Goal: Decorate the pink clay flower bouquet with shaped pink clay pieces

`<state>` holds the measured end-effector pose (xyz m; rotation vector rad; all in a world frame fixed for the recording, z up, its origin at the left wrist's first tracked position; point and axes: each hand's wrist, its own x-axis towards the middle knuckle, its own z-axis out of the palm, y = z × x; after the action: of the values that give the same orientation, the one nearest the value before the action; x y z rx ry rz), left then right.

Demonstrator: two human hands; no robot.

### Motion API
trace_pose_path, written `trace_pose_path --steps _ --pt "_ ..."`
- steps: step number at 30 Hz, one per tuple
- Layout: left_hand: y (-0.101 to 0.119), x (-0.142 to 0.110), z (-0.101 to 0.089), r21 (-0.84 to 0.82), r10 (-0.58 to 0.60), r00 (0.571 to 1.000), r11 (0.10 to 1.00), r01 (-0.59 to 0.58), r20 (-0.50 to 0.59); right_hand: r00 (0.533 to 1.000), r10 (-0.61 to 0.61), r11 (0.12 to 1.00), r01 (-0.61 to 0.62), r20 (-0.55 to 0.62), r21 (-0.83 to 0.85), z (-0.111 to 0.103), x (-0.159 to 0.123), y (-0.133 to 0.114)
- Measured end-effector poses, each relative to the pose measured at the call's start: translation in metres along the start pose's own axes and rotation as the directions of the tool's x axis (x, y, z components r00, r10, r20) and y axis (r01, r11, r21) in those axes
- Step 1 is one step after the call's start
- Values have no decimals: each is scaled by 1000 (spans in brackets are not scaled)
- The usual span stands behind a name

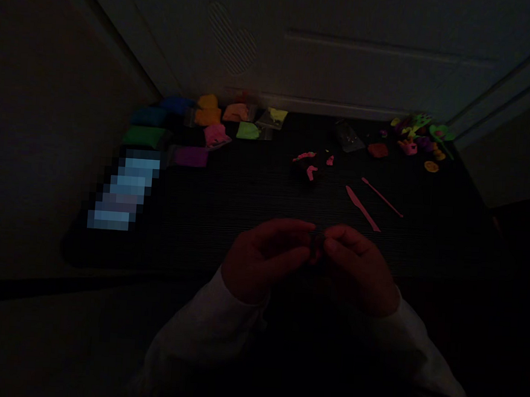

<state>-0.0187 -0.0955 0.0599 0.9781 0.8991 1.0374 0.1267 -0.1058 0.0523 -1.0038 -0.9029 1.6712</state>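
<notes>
In dim light, my left hand [267, 256] and my right hand [362, 266] meet over the front of the dark table. Between their fingertips is a small dark reddish piece of clay [316, 250], its shape hard to make out. Both hands are closed on it, thumbs and forefingers pinching from either side. Beyond them lies a dark clay figure [310, 168] with pink strips on it, and a loose pink bit [330, 161] beside it. To the right rest a pink plastic clay knife [363, 209] and a thin pink modelling stick [382, 197].
Several bags of coloured clay, among them a purple one [190, 156] and a green one [144, 136], line the left back. A bright blurred-out screen [124, 189] stands left. Finished clay flowers [441, 133], a red lump [378, 150] and a clear bag [348, 136] sit at the right back.
</notes>
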Motion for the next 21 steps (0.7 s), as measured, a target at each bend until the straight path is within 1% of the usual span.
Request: trace_pose_path --steps 3,6,10,12,14,17,19,21 --pt "-2 2 -2 -86 -74 997 993 75 15 998 -45 996 42 -34 -84 -1 0 2" --pt "-5 4 -3 -157 -130 991 979 132 21 997 -68 987 62 -34 -148 -1 -1 3" --pt "-6 6 -3 -260 -202 978 944 206 42 997 -77 980 73 -14 -185 -1 -2 3" --pt "-7 6 -2 -314 -218 975 923 223 51 997 -79 980 76 -9 -183 -1 -3 3" --pt "-7 6 0 -339 -217 974 913 226 63 997 -75 985 74 -1 -159 -1 -4 3" --pt "-7 6 2 -324 -194 979 924 202 60 998 -69 990 68 2 -123 0 -5 3" --pt "-6 5 2 -276 -170 985 946 167 14 997 -72 989 70 -8 -129 0 -5 3" --pt "-5 4 3 -219 -131 990 969 116 -55 996 -83 986 79 -20 -149 1 -5 3"
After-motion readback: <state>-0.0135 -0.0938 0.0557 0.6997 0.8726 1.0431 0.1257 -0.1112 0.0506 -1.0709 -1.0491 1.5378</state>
